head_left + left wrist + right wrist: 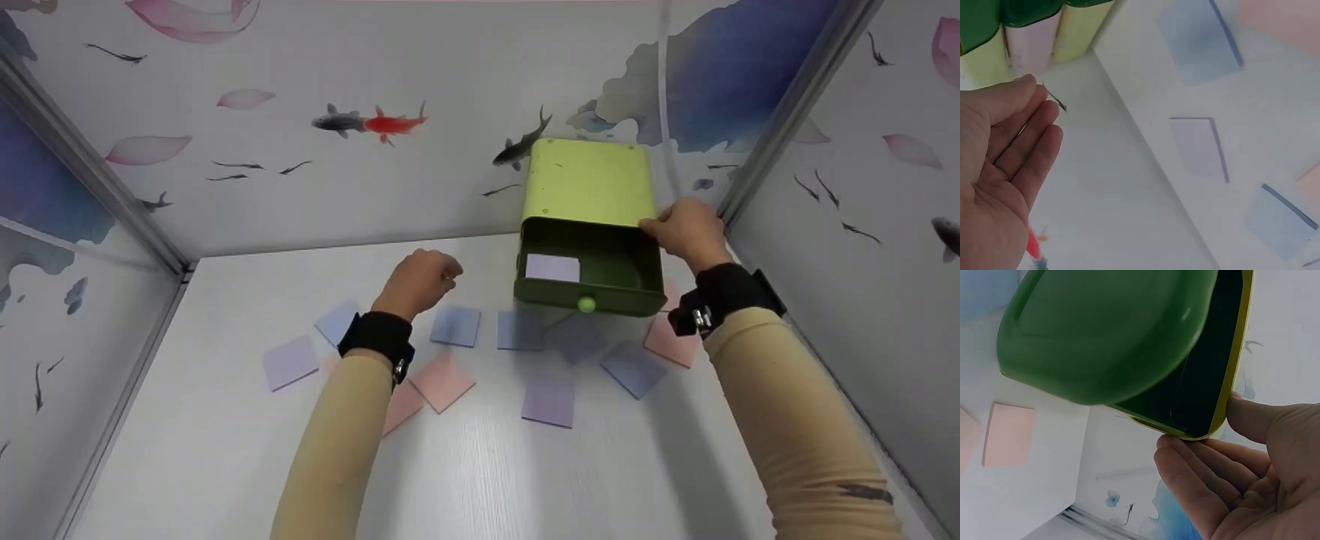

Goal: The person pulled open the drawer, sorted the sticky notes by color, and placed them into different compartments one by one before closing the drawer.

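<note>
A lime-green drawer box [589,180] stands at the back right, its dark green drawer [630,302] pulled out at the front. On the drawer front is a round light-green knob [586,304]. A lilac square card [553,268] is inside the drawer, on its left side. My right hand [688,231] grips the box's front right corner; the right wrist view has the thumb [1255,419] on one side and fingertips against the other. Above the table, left of the box, hovers my left hand [420,281], fingers loosely bent and holding nothing.
Several square cards lie about the white table [465,472]: blue [455,326], lilac [548,401] and pink [442,381] among them. One pink card [671,341] lies under the right forearm's side. Printed walls with metal corner posts [799,105] enclose the table.
</note>
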`<move>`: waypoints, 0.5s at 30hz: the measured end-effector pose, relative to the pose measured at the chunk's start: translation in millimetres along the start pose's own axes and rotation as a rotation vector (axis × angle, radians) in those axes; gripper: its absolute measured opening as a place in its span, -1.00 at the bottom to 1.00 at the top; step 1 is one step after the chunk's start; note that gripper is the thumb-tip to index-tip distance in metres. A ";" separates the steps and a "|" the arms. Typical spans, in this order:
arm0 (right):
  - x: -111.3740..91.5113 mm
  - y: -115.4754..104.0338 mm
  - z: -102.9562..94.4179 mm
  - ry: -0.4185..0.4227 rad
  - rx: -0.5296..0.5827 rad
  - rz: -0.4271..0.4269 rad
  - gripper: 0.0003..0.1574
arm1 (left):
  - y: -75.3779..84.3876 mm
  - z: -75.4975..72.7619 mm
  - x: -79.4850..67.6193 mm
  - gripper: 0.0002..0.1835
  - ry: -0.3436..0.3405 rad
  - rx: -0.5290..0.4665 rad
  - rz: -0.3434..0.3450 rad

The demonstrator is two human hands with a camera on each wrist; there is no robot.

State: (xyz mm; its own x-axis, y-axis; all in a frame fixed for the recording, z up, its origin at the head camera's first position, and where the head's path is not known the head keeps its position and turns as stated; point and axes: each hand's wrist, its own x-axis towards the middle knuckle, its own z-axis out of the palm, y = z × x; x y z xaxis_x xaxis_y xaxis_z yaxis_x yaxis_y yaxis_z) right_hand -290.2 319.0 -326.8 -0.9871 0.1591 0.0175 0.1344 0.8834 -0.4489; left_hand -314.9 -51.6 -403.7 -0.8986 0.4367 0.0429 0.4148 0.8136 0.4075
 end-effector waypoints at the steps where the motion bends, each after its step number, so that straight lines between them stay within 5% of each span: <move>1: -0.1 0.1 0.2 0.000 0.004 -0.002 -0.46 | -6.1 1.8 -3.7 -0.73 0.000 -0.002 -0.012; 15: -0.7 2.4 0.7 -0.003 0.026 -0.016 -0.44 | -92.9 -6.7 -65.1 -0.70 -0.061 -0.012 -0.238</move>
State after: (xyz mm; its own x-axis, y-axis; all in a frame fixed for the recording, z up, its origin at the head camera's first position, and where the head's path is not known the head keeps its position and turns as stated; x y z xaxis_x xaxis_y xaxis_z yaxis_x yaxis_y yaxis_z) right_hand -289.2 320.7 -328.5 -0.9894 0.1438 0.0223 0.1164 0.8739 -0.4719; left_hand -295.9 -158.2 -438.2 -0.9604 0.2561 -0.1101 0.1909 0.8919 0.4101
